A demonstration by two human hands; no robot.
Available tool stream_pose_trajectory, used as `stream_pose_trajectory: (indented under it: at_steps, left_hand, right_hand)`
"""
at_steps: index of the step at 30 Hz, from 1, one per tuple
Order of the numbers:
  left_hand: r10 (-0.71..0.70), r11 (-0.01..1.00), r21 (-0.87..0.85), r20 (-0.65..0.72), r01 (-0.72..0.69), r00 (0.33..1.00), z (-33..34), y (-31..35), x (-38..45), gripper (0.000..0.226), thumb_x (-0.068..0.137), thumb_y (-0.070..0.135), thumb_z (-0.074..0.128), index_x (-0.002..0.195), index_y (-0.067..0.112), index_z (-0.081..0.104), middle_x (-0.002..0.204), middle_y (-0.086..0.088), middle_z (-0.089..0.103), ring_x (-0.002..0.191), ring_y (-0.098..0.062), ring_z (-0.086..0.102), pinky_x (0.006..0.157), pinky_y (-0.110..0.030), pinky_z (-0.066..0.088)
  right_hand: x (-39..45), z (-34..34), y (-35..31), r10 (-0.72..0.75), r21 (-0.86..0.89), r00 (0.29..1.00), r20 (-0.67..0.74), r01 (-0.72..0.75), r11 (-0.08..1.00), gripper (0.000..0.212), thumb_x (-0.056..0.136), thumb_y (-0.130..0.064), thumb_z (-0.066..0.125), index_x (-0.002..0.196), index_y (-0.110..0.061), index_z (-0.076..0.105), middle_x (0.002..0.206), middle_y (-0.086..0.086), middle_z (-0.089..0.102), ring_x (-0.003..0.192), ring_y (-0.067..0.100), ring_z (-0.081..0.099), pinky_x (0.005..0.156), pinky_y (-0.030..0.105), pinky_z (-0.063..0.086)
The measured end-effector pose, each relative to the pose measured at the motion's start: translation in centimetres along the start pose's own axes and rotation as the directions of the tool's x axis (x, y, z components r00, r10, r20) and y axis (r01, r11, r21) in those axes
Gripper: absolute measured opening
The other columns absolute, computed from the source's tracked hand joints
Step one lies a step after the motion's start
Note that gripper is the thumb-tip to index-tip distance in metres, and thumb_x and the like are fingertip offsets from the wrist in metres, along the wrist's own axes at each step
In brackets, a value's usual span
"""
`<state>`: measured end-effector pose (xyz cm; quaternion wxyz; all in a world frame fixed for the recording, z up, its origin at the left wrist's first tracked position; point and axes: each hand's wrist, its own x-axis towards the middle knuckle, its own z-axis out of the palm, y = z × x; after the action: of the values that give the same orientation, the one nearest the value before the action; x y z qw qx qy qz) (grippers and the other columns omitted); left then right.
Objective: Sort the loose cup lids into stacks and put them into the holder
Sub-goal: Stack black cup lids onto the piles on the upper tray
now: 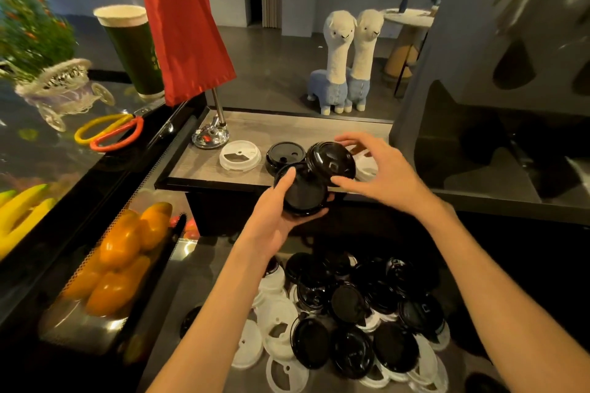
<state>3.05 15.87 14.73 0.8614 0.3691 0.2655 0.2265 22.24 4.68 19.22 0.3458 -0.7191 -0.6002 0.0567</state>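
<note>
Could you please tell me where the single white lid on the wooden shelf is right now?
The white lid lies flat on the wooden shelf, left of centre, between the chrome flag base and a black lid.

Left hand [281,214] grips a black lid [303,193] from below, thumb lying across its top; right hand [380,169] holds a second black lid [332,162], tilted, its edge overlapping the first, fingers curled round its rim. Behind them on the grey wooden shelf [255,127]: one white lid [239,155] and, just beside it, another black lid [285,154], with the chrome base of a red flag [182,19] at the shelf's left end. Lower table [204,268] carries a loose heap of lids [351,319], black and white mixed, beneath the forearms.
</note>
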Motion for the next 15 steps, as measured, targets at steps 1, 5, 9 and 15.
stream_pose_trajectory:
  at_steps: [1, 5, 9, 15]
  left_hand:
    - [-0.008, 1.0, -0.013, -0.022, 0.008, 1.0, 0.1, 0.1, 0.3, 0.037, 0.105, 0.03, 0.055, 0.134, 0.007, 0.056, 0.12, -0.022, 0.073, 0.109, -0.042, 0.072, 0.093, -0.054, 0.058]
    - [-0.02, 1.0, -0.025, -0.067, 0.018, 0.998, 0.1, 0.0, 0.9, 0.041, 0.105, 0.027, 0.054, 0.14, 0.004, 0.049, 0.122, -0.026, 0.07, 0.106, -0.043, 0.072, 0.09, -0.053, 0.061]
    - [-0.036, 0.997, -0.073, -0.092, 0.029, 0.995, -0.1, -0.1, 1.2, 0.044, 0.104, 0.029, 0.057, 0.14, 0.004, 0.049, 0.123, -0.029, 0.069, 0.107, -0.044, 0.072, 0.09, -0.053, 0.061]
    - [-0.018, 0.991, -0.133, -0.067, 0.009, 0.998, -0.8, 0.3, 1.3, 0.056, 0.107, 0.05, 0.04, 0.139, 0.007, 0.055, 0.127, -0.026, 0.068, 0.117, -0.044, 0.067, 0.099, -0.054, 0.055]
  right_hand:
    - [1.1, -0.4, 0.7, 0.022, -0.039, 1.0, 0.006, -0.022, 0.999, 0.063, 0.082, -0.04, 0.084, 0.137, -0.034, 0.055, 0.131, -0.017, 0.061, 0.119, 0.002, 0.055, 0.104, 0.024, 0.043]
    - [4.3, -0.8, 3.4, 0.119, -0.168, 0.99, 0.077, -0.105, 0.98, 0.062, 0.083, -0.04, 0.084, 0.138, -0.027, 0.058, 0.13, -0.008, 0.065, 0.117, 0.008, 0.06, 0.106, 0.035, 0.05]
    - [5.9, -0.7, 4.2, 0.127, -0.258, 0.978, 0.164, -0.082, 0.963, 0.061, 0.087, -0.043, 0.08, 0.141, -0.024, 0.059, 0.135, -0.003, 0.066, 0.123, 0.016, 0.061, 0.107, 0.039, 0.049]
    - [6.5, -0.1, 4.2, 0.178, -0.278, 0.947, 0.269, -0.101, 0.955, 0.064, 0.089, -0.048, 0.076, 0.145, -0.023, 0.056, 0.142, -0.001, 0.061, 0.128, 0.02, 0.058, 0.104, 0.035, 0.047]
